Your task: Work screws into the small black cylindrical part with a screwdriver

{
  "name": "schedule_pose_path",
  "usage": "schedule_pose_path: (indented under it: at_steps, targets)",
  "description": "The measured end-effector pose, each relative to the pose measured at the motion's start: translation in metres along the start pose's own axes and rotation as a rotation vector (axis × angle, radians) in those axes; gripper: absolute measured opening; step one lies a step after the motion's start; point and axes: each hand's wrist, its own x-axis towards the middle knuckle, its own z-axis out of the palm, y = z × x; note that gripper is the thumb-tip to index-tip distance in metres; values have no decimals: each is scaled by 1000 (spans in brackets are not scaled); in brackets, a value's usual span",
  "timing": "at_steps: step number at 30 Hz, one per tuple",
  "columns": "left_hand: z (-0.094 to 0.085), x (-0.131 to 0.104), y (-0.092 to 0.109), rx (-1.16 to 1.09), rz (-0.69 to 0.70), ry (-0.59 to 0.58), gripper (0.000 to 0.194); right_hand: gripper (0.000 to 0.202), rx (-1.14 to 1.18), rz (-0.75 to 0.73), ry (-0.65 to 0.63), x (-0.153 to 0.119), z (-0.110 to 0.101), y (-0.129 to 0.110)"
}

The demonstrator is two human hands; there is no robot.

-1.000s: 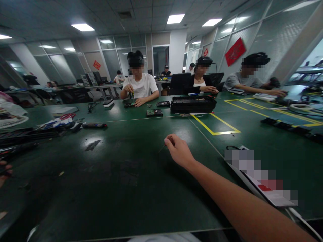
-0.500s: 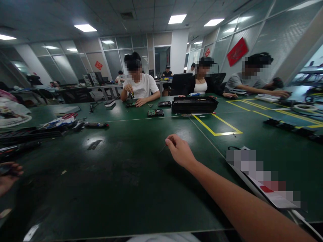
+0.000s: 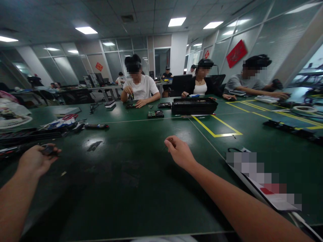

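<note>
My left hand (image 3: pixel 37 159) is raised over the left side of the green table (image 3: pixel 113 201), its fingers closed on a small dark object (image 3: pixel 49 150) whose kind I cannot make out. Over the middle of the table, my right hand (image 3: pixel 179 151) pinches a thin wire-like piece (image 3: pixel 163 148) between thumb and fingertips. Only a short, faint length of that piece shows below the fingers. The two hands are well apart.
A long black case (image 3: pixel 194 107) stands across the table, near an opened device with a circuit board (image 3: pixel 155 114). Tools and cables (image 3: pixel 63 122) lie left. At right is a white-and-red packet (image 3: pixel 267 191). Co-workers (image 3: pixel 141 88) sit opposite.
My left hand has come in from the left edge with the dark object, moving up and to the right. My right hand has hardly moved.
</note>
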Motion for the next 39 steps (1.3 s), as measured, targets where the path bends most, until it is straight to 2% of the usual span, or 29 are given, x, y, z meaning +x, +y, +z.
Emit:
schedule_pose_path:
  at_steps: [2,5,6,9,12,15,19,23,30,39]
  targets:
    - [24,-7,3,-190,-114,-117,16,26,8,-19,3,-1,0,1]
    - [65,-35,11,-271,-54,-328,18,27,28,-46,5,-1,0,2]
    - [79,-47,13,-260,-30,-424,20,28,36,-51,4,-1,0,2]
    - [122,-91,11,-242,52,-600,22,28,33,-73,-4,-1,-1,-1]
    - [161,-137,-2,-136,230,-762,26,29,5,-108,15,-3,-2,-3]
    - [186,-178,-15,83,432,-865,26,29,53,-126,71,-5,-3,-4]
    - [196,-208,-26,295,640,-904,28,24,293,-145,211,-7,-2,-4]
    - [191,-209,-32,244,653,-970,25,25,477,-146,229,-7,1,-4]
    - [186,-205,-32,173,661,-960,30,24,415,-138,213,-9,6,-2]
    - [188,-201,-33,185,673,-935,29,28,270,-113,208,-8,0,-2]
